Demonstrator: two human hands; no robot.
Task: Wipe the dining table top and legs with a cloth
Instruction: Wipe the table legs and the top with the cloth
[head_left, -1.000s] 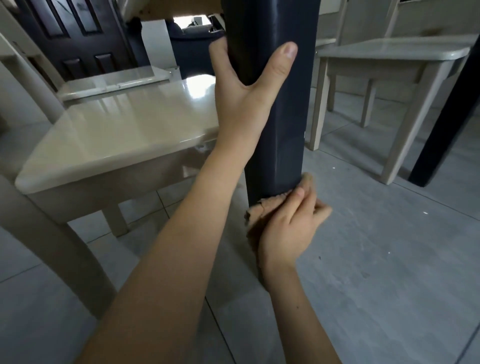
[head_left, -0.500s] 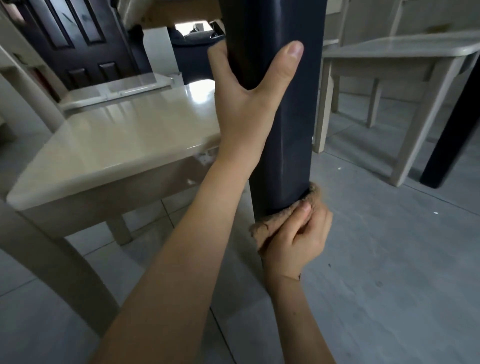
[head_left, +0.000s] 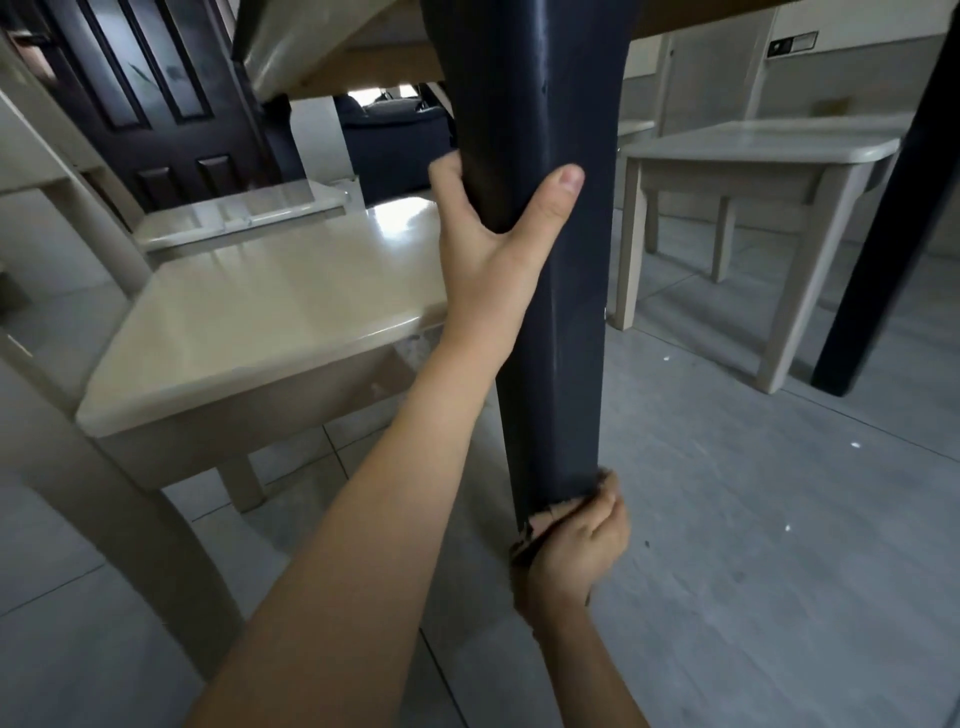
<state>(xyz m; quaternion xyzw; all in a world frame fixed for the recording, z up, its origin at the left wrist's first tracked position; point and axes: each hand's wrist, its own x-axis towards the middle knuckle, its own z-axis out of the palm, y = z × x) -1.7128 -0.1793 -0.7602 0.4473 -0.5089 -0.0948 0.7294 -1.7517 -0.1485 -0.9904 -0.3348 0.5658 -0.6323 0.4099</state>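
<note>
The dark table leg is gripped high up by the left hand, while a brown cloth is clenched against its base by the right hand.

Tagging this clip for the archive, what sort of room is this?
Probably a home dining area: a dark table leg, cream chairs around it, a tiled floor, a panelled door behind.

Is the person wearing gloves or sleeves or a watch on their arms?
No gloves, watch or rings show. The left hand and right hand are bare, and both forearms are uncovered as far as the picture shows, with no sleeve in view. The left thumbnail is short and unpainted.
</note>
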